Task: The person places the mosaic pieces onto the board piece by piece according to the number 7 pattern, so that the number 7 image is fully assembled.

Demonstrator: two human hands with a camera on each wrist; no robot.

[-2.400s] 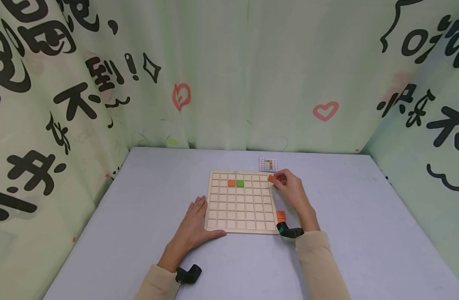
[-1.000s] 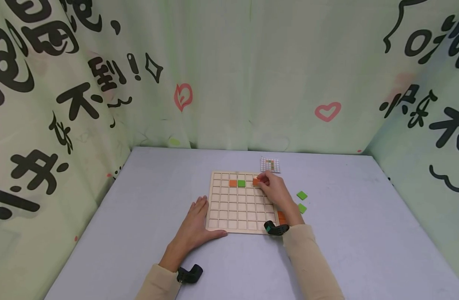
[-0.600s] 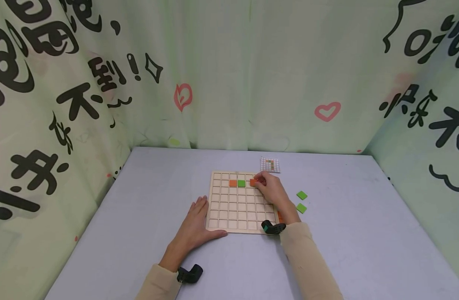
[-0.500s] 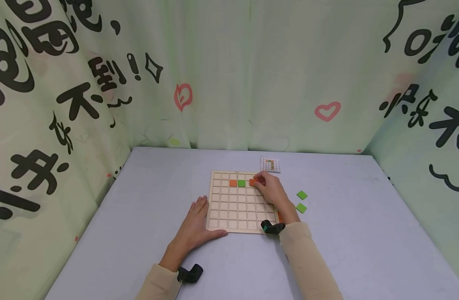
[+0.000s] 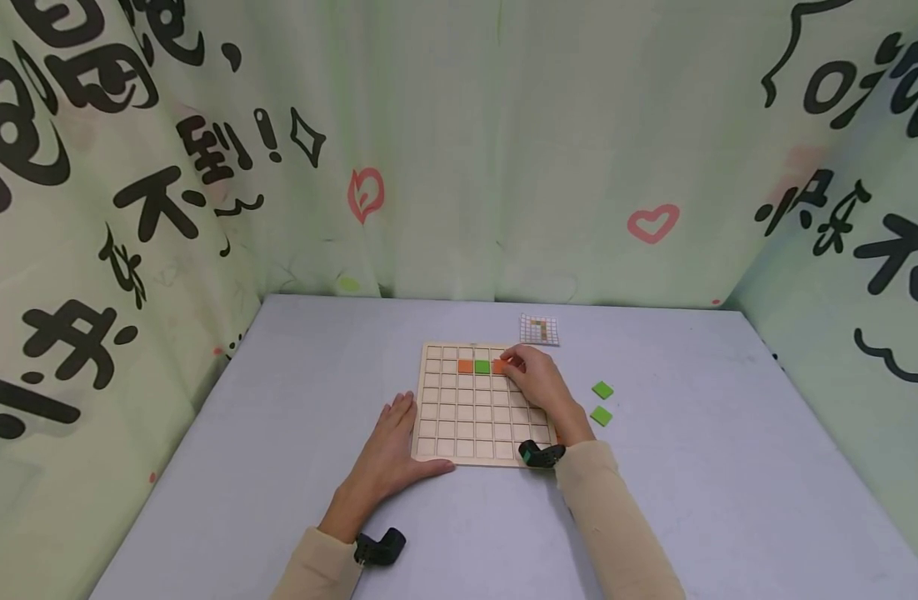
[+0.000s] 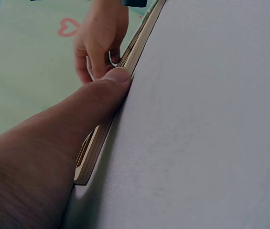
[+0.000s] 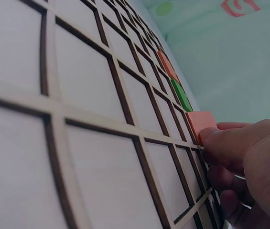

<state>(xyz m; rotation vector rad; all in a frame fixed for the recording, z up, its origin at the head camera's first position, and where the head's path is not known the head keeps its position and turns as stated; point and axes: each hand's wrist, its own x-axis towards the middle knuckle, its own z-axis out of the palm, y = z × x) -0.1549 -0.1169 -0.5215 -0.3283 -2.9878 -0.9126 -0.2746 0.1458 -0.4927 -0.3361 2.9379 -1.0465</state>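
Note:
A wooden grid board [image 5: 465, 425] of square cells lies on the table. My left hand [image 5: 387, 450] rests along its left side and near corner, fingers straight and thumb on the front edge. With my right hand [image 5: 540, 379] I pinch an orange square tile [image 7: 200, 123] between thumb and fingers, at the cell right of a green tile [image 5: 482, 367]. In the right wrist view the pinched tile looks slightly tilted; whether it is seated is hard to tell. Left of the green tile sits another orange tile [image 5: 466, 367] in its cell.
Behind the board lies a small printed grid card [image 5: 539, 330]. Two green tiles, a far one [image 5: 602, 390] and a nearer one [image 5: 601, 416], lie right of my right wrist. Orange tiles at the board's right edge are mostly hidden by the forearm. Curtains [image 5: 564, 150] surround the table [image 5: 729, 467].
My right hand has carried the orange tile leftward from the board's right edge to beside the green tile. The two loose green tiles came into sight as the arm shifted. My left hand stays put.

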